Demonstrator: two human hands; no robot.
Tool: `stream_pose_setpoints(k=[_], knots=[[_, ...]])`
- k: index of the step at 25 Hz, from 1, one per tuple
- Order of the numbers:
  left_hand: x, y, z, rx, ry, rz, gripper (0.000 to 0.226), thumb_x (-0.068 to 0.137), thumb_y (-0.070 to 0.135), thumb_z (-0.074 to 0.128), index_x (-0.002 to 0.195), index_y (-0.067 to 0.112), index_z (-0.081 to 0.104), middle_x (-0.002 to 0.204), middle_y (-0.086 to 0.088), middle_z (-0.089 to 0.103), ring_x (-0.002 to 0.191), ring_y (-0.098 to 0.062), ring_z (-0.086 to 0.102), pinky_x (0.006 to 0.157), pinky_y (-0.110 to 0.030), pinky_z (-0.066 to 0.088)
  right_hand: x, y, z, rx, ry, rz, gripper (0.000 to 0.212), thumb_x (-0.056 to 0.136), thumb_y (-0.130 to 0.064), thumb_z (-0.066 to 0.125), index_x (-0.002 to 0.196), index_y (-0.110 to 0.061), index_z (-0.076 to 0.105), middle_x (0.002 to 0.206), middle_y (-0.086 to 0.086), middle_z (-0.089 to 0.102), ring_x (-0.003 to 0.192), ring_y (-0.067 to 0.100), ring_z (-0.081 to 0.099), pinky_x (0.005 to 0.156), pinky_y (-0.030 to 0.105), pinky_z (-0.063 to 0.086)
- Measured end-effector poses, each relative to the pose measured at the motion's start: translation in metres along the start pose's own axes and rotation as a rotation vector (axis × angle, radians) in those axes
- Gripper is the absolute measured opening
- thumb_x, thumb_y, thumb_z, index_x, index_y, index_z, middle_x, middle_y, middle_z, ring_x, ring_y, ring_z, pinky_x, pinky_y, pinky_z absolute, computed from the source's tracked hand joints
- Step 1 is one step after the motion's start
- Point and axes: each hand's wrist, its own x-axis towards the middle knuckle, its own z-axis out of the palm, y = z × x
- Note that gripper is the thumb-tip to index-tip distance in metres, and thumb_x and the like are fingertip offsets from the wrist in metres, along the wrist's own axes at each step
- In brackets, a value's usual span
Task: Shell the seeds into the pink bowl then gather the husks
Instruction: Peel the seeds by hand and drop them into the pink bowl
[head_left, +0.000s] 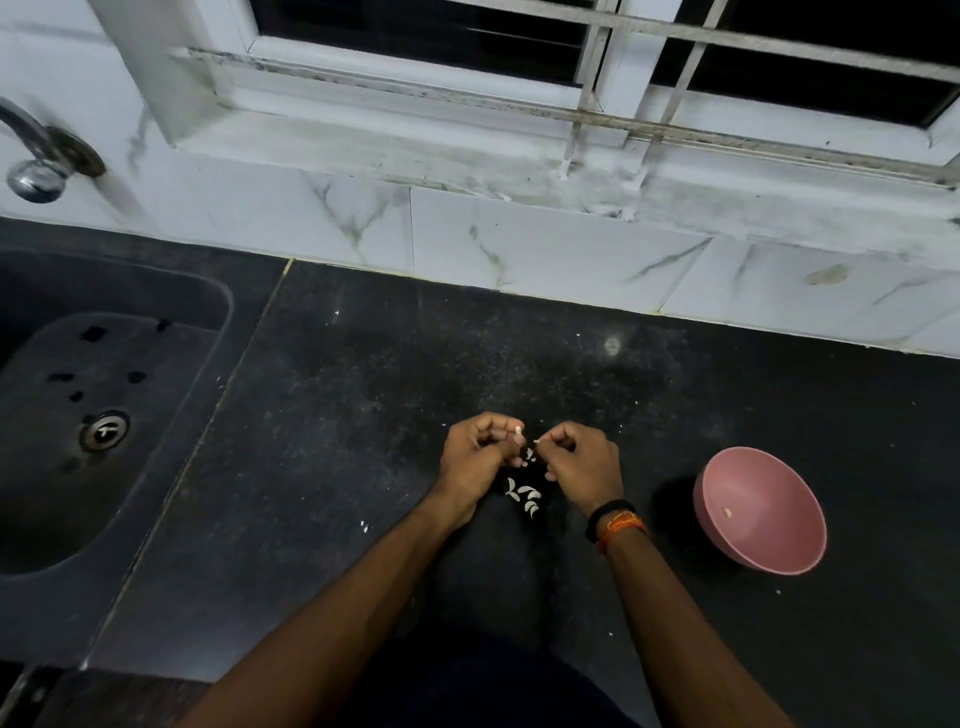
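My left hand (475, 452) and my right hand (582, 462) are close together over the black counter (363, 415). The left fingertips pinch a small pale seed (518, 429). A tiny pale piece of husk (538, 441) is pinched in the right fingertips, just beside the seed. Below the hands lies a small pile of white husks (524, 499) on the counter. The pink bowl (763, 512) stands to the right of my right wrist, with one pale kernel (727, 512) inside.
A dark sink (93, 415) with a metal drain fills the left side, a tap (36, 156) on the tiled wall above it. A few stray husk bits (365, 527) lie on the counter. A barred window runs along the back.
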Motion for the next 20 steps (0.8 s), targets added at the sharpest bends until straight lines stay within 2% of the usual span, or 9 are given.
stream_pose_setpoints(k=[2, 5, 7, 10, 14, 20], knots=[[0.001, 0.001, -0.001, 0.011, -0.003, -0.008, 0.016, 0.086, -0.010, 0.066, 0.100, -0.003, 0.071, 0.084, -0.016, 0.068, 0.068, -0.016, 0.066, 0.072, -0.033, 0.057, 0.001, 0.002, -0.002, -0.084, 0.021, -0.013, 0.011, 0.079, -0.024, 0.075, 0.069, -0.023, 0.071, 0.066, -0.007, 0.070, 0.069, 0.013, 0.070, 0.069, 0.036, 0.061], [0.000, -0.001, 0.002, 0.077, -0.006, -0.020, 0.016, 0.089, -0.006, 0.067, 0.100, 0.001, 0.074, 0.083, -0.010, 0.072, 0.070, -0.013, 0.068, 0.073, -0.032, 0.059, -0.001, -0.004, -0.006, -0.161, 0.002, -0.038, 0.009, 0.080, -0.022, 0.077, 0.073, -0.025, 0.072, 0.072, -0.009, 0.071, 0.074, 0.009, 0.068, 0.072, 0.029, 0.054], [0.001, -0.003, 0.003, 0.141, -0.019, -0.020, 0.014, 0.089, 0.000, 0.070, 0.098, 0.007, 0.077, 0.086, -0.008, 0.076, 0.075, -0.018, 0.071, 0.077, -0.037, 0.060, -0.001, -0.008, -0.009, -0.184, -0.010, -0.074, 0.009, 0.083, -0.018, 0.074, 0.080, -0.026, 0.077, 0.079, -0.010, 0.073, 0.080, 0.007, 0.068, 0.075, 0.025, 0.051], [0.001, -0.001, 0.002, 0.285, -0.058, 0.003, 0.013, 0.091, 0.009, 0.072, 0.098, 0.017, 0.079, 0.089, 0.002, 0.078, 0.084, -0.024, 0.075, 0.081, -0.039, 0.062, -0.001, -0.007, -0.011, -0.186, -0.022, -0.111, 0.009, 0.087, -0.024, 0.071, 0.083, -0.026, 0.079, 0.078, -0.010, 0.074, 0.080, 0.007, 0.069, 0.078, 0.029, 0.055], [-0.001, 0.006, 0.004, 0.370, -0.067, 0.053, 0.016, 0.091, 0.007, 0.070, 0.100, 0.017, 0.079, 0.089, 0.006, 0.078, 0.082, -0.014, 0.075, 0.078, -0.033, 0.062, -0.002, -0.005, -0.013, -0.166, -0.026, -0.148, 0.004, 0.085, -0.026, 0.076, 0.082, -0.026, 0.076, 0.079, -0.012, 0.073, 0.080, 0.004, 0.068, 0.078, 0.030, 0.058], [0.002, 0.011, 0.007, 0.474, -0.122, 0.119, 0.018, 0.092, 0.012, 0.069, 0.100, 0.024, 0.080, 0.090, 0.012, 0.078, 0.081, -0.009, 0.074, 0.083, -0.036, 0.061, -0.006, -0.004, -0.019, -0.175, -0.025, -0.231, 0.009, 0.090, -0.022, 0.070, 0.089, -0.024, 0.078, 0.086, -0.010, 0.075, 0.082, 0.005, 0.069, 0.078, 0.027, 0.056]])
